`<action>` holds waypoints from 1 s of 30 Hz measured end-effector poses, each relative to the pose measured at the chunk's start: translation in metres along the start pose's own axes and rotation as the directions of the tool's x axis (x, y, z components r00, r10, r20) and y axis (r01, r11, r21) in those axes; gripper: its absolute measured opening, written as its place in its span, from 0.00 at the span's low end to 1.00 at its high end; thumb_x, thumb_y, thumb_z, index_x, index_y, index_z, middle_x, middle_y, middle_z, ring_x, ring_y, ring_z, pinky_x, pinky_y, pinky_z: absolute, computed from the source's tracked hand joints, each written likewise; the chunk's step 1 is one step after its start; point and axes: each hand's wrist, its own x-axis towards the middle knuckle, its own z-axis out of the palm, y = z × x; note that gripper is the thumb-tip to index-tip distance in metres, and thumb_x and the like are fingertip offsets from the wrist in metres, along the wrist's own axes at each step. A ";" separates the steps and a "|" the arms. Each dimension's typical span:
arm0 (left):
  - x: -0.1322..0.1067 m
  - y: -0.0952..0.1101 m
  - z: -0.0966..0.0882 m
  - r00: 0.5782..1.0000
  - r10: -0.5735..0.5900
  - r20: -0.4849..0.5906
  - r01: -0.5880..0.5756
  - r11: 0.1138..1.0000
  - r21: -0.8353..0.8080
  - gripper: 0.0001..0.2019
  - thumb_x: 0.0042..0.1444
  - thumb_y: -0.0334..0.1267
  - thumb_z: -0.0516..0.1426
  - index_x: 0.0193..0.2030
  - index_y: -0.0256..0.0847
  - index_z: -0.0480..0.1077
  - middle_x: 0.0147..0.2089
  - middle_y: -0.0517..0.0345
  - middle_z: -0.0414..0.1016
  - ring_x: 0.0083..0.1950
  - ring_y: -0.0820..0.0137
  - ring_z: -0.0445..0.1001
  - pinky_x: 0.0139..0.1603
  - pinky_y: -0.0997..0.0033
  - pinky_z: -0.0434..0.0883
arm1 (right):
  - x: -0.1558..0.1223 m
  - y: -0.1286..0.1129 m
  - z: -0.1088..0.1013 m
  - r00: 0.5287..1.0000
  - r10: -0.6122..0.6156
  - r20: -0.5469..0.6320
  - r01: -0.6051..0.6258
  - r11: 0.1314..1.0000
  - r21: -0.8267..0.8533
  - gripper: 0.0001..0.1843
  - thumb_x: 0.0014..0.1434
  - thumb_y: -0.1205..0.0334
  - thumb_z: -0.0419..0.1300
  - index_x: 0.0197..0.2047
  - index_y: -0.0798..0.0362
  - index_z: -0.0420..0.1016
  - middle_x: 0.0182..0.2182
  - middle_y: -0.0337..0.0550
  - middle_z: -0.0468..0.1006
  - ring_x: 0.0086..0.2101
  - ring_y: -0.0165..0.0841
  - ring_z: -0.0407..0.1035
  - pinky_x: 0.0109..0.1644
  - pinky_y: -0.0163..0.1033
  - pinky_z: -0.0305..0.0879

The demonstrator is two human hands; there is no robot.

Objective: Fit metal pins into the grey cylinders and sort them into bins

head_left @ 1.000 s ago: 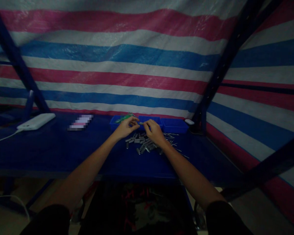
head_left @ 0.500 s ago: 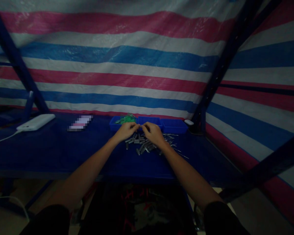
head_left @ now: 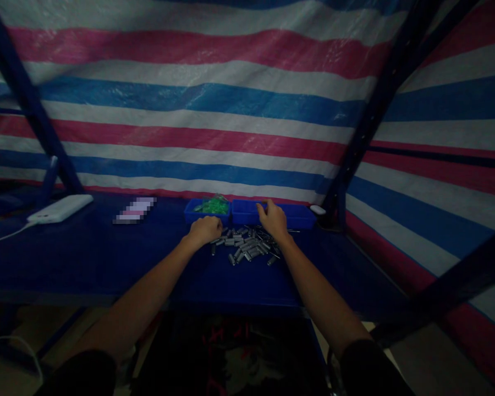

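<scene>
The person's left hand (head_left: 206, 230) is curled, knuckles up, at ten o'clock of the loose heap of metal cylinders (head_left: 252, 254), its fingertips just beside the nearest pieces; whether anything is pinched inside cannot be told. The right hand (head_left: 273, 221) hangs at one o'clock of the heap, thumb and forefinger slightly parted, with nothing visible between them. It overlaps the adjoining ends of the middle tray (head_left: 245, 210) and the right tray (head_left: 301, 220); contact with either cannot be judged.

The step in hand looks like piece-by-piece handling, with the hands apart between two joint actions. The next move would seem to call for a fine fingertip pinch, since the cylinders lie close together and thin metal rods (head_left: 266, 235) tangle along the heap's two o'clock side.

Farther out, the left tray (head_left: 187, 216) stands between ten and eleven o'clock, holding green pieces (head_left: 216, 206). A small white object (head_left: 318, 210) rests at two o'clock, past the right tray. Between nine and ten lie a pixelated, phone-like slab (head_left: 135, 210) and, beyond it, a white device (head_left: 61, 209) with a cable.

No brand or label can be read; the red marks (head_left: 231, 333) on the dark clothing at six o'clock resemble lettering but are too dim to make out.
</scene>
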 end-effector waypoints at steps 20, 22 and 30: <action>0.007 0.002 -0.009 0.935 0.311 -0.170 -0.354 0.783 -0.511 0.18 0.56 0.45 0.42 0.29 0.37 0.67 0.29 0.56 0.72 0.33 0.69 0.70 0.36 0.71 0.66 | -0.028 -0.028 0.009 0.887 -0.427 0.175 0.347 0.867 0.357 0.16 0.55 0.63 0.54 0.48 0.51 0.65 0.27 0.37 0.70 0.29 0.29 0.64 0.35 0.33 0.58; 0.007 0.004 -0.008 0.930 0.309 -0.198 -0.365 0.726 -0.582 0.18 0.56 0.44 0.41 0.28 0.37 0.66 0.29 0.57 0.72 0.33 0.70 0.69 0.36 0.72 0.66 | -0.028 -0.029 0.006 0.889 -0.436 0.140 0.366 0.861 0.354 0.10 0.56 0.63 0.52 0.43 0.52 0.68 0.30 0.39 0.71 0.31 0.29 0.65 0.37 0.33 0.58; 0.007 0.007 -0.005 0.960 0.190 -0.207 -0.281 0.653 -0.703 0.21 0.57 0.48 0.41 0.27 0.36 0.67 0.26 0.56 0.71 0.29 0.71 0.68 0.32 0.72 0.65 | -0.032 -0.037 -0.003 0.862 -0.502 0.074 0.458 0.833 0.311 0.12 0.58 0.60 0.52 0.45 0.54 0.67 0.31 0.40 0.71 0.31 0.29 0.64 0.37 0.33 0.57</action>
